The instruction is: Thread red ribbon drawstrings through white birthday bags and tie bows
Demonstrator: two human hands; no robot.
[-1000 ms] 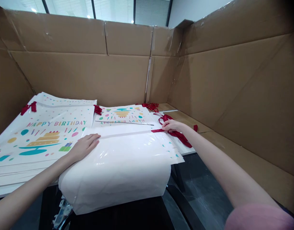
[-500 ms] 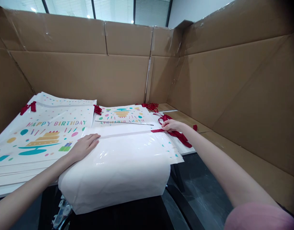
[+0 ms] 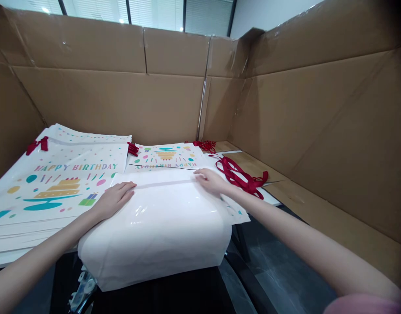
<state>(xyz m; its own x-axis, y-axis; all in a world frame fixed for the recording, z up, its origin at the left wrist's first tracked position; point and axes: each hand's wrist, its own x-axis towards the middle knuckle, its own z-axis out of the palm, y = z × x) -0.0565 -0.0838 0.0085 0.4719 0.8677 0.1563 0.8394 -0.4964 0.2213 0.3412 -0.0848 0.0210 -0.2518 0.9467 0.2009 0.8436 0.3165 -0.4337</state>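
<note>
A large white glossy bag point(image 3: 167, 218) lies in front of me, its lower part hanging over the table's near edge. My left hand point(image 3: 117, 198) rests flat on its left side, fingers stretched out. At the bag's upper right, my right hand point(image 3: 210, 179) has its fingers bent and pressed together; whatever they grip is hidden. Beside those fingertips is the right end of a long thin dark needle-like rod point(image 3: 161, 166), lying across the bag's top. Loose red ribbon point(image 3: 241, 174) is looped on the table to the right of my right hand.
A stack of white bags printed HAPPY BIRTHDAY point(image 3: 66, 152) lies left, with red ribbon bows. Another printed bag point(image 3: 167, 152) lies behind the white one. More red ribbon point(image 3: 205, 146) is heaped at the back. Cardboard walls point(image 3: 105, 100) surround the table.
My right hand has moved left from the red ribbon to the bag's upper right, beside the rod's end. The ribbon pile shows more fully. My left hand has stayed in place.
</note>
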